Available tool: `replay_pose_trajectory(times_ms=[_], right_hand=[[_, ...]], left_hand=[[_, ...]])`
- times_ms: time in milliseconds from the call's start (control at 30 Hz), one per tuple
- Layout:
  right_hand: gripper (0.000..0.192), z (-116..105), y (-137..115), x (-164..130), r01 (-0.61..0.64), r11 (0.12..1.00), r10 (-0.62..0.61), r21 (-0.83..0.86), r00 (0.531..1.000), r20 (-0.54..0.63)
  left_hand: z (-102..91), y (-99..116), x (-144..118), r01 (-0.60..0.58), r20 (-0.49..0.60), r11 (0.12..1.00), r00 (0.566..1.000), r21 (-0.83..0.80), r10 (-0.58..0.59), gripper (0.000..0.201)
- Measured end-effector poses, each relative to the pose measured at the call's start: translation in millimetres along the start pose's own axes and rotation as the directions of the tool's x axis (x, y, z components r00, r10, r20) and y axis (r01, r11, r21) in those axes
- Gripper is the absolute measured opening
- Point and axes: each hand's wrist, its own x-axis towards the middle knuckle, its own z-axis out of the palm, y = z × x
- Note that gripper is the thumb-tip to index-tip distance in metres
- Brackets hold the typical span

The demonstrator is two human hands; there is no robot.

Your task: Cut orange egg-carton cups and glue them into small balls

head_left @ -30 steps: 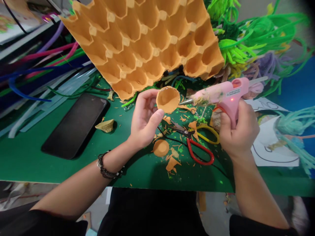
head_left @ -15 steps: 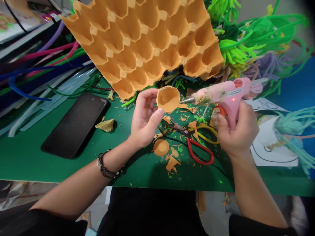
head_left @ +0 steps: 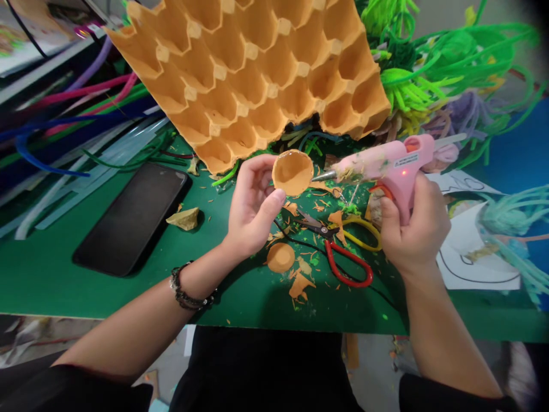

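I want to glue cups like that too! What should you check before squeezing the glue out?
1. Cut orange cup held firmly in the left hand: ok.
2. Pink glue gun gripped by the right hand: ok.
3. Nozzle at the cup's rim: ok; whether it touches, cannot tell.
4. Gun switched on: ok, a red light glows on its side.
5. Left fingertips clear of the hot tip: ok, they sit on the cup's other side.
6. Scissors lie open under the hands on the green table: not ok.
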Motion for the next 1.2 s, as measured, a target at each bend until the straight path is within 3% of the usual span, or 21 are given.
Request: replay_pose_trajectory(times_ms=[167,467,667,900,1067,1200], right_hand=[[0.043,1.9,2.3,-0.2,0.012,1.000,-0.012,-0.008,1.000,-0.018],[0.041,1.6,1.6,0.5,-0.010,1.000,0.010,0.000,1.000,-0.018],[0.040,-1.6,-0.7,1.9,-0.072,0.997,0.072,-0.011,0.996,0.050],[0.044,1.1,0.5,1.1,-0.161,0.987,0.162,-0.019,0.978,0.132],[0.055,2.3,4.5,1.3,-0.217,0.976,0.213,0.025,0.971,0.109],[0.060,4.9,9.2,0.9,-0.233,0.972,0.229,0.034,0.969,0.097]], left_hand=[[-1.6,-3.5,0.5,-0.066,0.047,0.997,0.997,0.034,0.064,0.030],[-2.7,-6.5,0.9,-0.076,0.082,0.997,0.994,0.011,0.075,0.032],[1.7,2.1,-0.3,0.065,-0.035,0.997,0.997,-0.048,-0.067,0.033],[2.3,4.1,-0.9,0.072,-0.063,0.996,0.995,-0.057,-0.075,0.034],[2.7,5.6,0.3,0.089,-0.068,0.993,0.993,-0.073,-0.094,0.030],[2.1,6.4,6.0,0.251,-0.095,0.937,0.955,-0.242,-0.280,0.030]])
